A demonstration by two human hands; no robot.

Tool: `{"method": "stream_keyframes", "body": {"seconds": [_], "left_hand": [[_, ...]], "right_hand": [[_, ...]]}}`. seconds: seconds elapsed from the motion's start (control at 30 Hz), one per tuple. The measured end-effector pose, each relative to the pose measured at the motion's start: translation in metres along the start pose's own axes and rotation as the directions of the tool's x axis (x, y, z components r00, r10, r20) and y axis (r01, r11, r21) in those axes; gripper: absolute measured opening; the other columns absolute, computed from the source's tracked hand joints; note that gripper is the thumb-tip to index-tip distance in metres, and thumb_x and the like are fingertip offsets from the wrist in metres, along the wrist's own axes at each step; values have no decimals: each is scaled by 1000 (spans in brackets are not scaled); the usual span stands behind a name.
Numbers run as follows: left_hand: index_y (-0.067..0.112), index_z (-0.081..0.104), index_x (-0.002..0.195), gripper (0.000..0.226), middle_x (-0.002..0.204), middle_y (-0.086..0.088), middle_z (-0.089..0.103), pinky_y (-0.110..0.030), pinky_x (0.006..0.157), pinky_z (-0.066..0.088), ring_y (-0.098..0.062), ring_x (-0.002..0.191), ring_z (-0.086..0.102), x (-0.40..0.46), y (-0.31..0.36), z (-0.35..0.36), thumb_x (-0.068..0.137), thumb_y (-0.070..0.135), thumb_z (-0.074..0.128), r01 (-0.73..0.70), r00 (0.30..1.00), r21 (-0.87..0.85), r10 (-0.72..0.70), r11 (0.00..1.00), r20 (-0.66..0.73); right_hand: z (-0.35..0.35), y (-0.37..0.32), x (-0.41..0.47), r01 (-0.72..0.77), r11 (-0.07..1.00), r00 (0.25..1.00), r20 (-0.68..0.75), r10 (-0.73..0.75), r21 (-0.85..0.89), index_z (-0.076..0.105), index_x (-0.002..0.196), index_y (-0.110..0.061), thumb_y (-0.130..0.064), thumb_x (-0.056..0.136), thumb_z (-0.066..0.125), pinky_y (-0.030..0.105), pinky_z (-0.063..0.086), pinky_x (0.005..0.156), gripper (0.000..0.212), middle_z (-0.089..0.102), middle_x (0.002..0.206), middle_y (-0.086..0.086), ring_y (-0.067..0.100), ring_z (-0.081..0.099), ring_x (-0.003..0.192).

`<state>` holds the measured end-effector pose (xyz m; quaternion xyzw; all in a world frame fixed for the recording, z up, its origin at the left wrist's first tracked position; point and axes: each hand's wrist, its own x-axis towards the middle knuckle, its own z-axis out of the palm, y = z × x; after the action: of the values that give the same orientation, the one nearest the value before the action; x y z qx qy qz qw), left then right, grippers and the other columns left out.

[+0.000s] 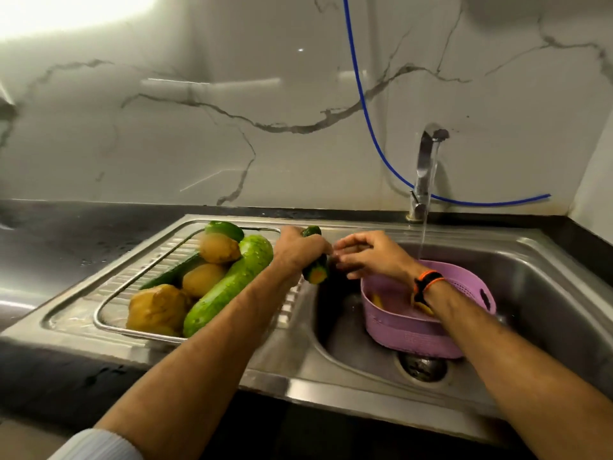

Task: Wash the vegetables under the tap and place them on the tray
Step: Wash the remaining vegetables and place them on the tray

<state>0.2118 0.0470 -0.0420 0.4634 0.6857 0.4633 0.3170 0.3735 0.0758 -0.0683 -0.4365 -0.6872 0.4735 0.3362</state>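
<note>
The person's left hand [300, 249] is curled round a dark green cucumber [315, 260], holding it upright at the edge between the drainboard and the sink [537, 293]; its cut, orange-yellow end points down and its top pokes out above the knuckles. The right hand [368, 254] sits just beside it with fingers loosely spread and relaxed, fingertips near or touching the cucumber's side; it holds nothing. An orange and black band [426, 283] circles the right wrist. Water runs from the tap [426, 167] in a thin stream that falls to the right of both hands, into a purple basket [414, 330] standing in the sink basin. Something yellow shows inside the basket, too hidden to name. The drain [423, 368] lies just in front of the basket. On the ribbed drainboard to the left lies a metal tray [109, 313] already loaded with a large pale green gourd [229, 287] lying diagonally, three brownish-yellow potatoes [157, 310], a dark cucumber partly under them, and a green vegetable [225, 229] at the far end. A blue hose [365, 104] hangs down the marble wall and passes behind the tap. The dark counter [66, 234] around the sink is wet with droplets.
</note>
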Motion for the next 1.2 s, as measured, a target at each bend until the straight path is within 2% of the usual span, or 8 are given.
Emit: {"method": "stream_keyframes", "body": {"seconds": [0.23,0.37,0.5,0.63,0.73,0.9,1.07,1.2], "left_hand": [[16,43,120,65,105,-7,63,-40,80,61,-23,95,68,2,1,-33,72,13,85,15,999,-381,-25,924,-21],[11,42,136,75,120,-11,64,-44,91,58,-25,105,67,-1,-7,-49,80,39,81,0,999,-471,21,882,38],[9,43,141,55,133,-12,58,-41,104,48,-24,118,57,-14,-18,-69,100,44,53,-247,966,58,251,967,-64],[13,59,127,35,139,-10,50,-37,110,37,-27,126,45,-25,-36,-86,96,29,60,-465,860,696,466,546,209],[13,66,111,26,131,-9,57,-39,107,40,-26,120,50,-29,-48,-90,100,31,50,-503,844,723,451,473,292],[14,66,122,32,136,-6,57,-38,111,38,-23,128,47,-30,-58,-85,101,28,48,-505,834,714,487,485,259],[13,64,125,34,136,-5,57,-37,112,37,-22,129,46,-28,-59,-85,99,28,49,-509,827,718,501,475,254],[13,64,125,34,136,-6,57,-38,112,37,-22,129,46,-30,-59,-85,99,28,49,-507,825,724,506,468,250]], "right_hand": [[42,-49,-3,-27,944,994,112,-10,329,65,117,-13,-12,90,67,43,60,77,27,73,108,12,27,72,97],[54,-62,0,-8,951,994,103,-26,310,66,116,-13,-12,85,73,35,60,70,31,75,104,11,27,73,93],[56,-61,6,-32,969,999,-17,38,246,66,114,-12,-2,79,76,36,60,63,38,74,101,12,26,75,84],[55,-63,26,0,996,979,-203,19,93,69,109,-13,-2,70,82,37,60,60,43,74,98,9,23,74,81],[56,-76,44,59,966,952,-278,-131,-251,75,103,-23,-12,63,86,33,62,73,43,75,97,-1,10,71,81],[73,-93,66,182,810,929,-174,-328,-557,75,109,-24,-15,67,79,30,56,89,43,75,106,-1,11,69,95],[85,-72,79,172,717,983,73,-167,-675,49,143,-19,-12,82,75,24,35,107,66,55,142,4,20,50,131],[79,-62,80,186,799,983,97,-159,-572,44,147,-21,5,87,61,18,30,104,67,48,148,3,19,44,137]]}}
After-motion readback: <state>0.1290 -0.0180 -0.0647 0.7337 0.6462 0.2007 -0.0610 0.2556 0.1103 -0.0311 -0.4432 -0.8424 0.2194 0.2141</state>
